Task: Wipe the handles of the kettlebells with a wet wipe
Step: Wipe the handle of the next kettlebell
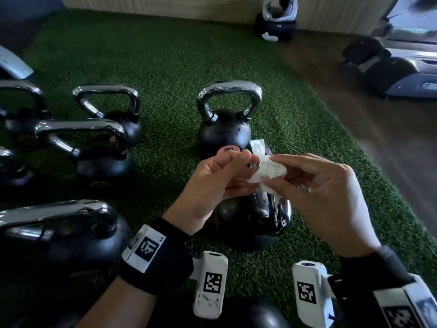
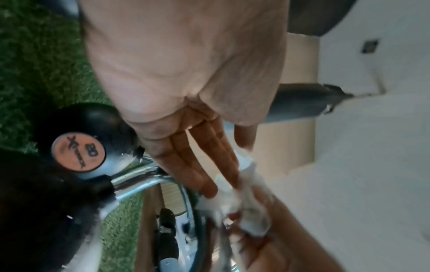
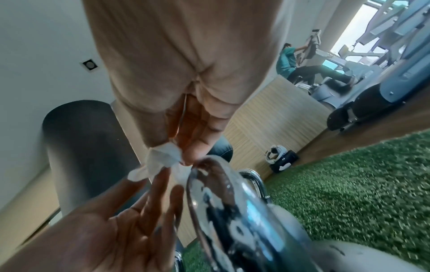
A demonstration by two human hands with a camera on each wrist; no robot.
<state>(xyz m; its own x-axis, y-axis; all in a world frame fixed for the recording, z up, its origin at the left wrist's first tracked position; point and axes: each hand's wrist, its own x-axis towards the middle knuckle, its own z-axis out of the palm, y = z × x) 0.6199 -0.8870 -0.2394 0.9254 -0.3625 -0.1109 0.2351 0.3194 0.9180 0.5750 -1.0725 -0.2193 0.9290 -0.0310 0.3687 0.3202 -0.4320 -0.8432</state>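
Both hands hold a crumpled white wet wipe (image 1: 268,170) in the air over the green turf. My left hand (image 1: 248,166) pinches its left edge between thumb and nearly straight fingers. My right hand (image 1: 274,172) pinches the bunched right part. In the right wrist view the wet wipe (image 3: 163,158) hangs from the right hand (image 3: 186,150), with the left hand's fingers (image 3: 158,193) reaching up to it. Directly below stands a black kettlebell (image 1: 250,223) with a chrome handle (image 3: 216,202), untouched. A second kettlebell (image 1: 224,131) with an orange badge (image 2: 78,151) stands just behind it.
Several more black kettlebells with chrome handles (image 1: 104,147) crowd the turf (image 1: 165,55) at the left. A black and white bag (image 1: 276,22) sits by the far wooden wall. Gym machines (image 1: 390,67) stand on the wooden floor at the right, where a person exercises (image 3: 291,62).
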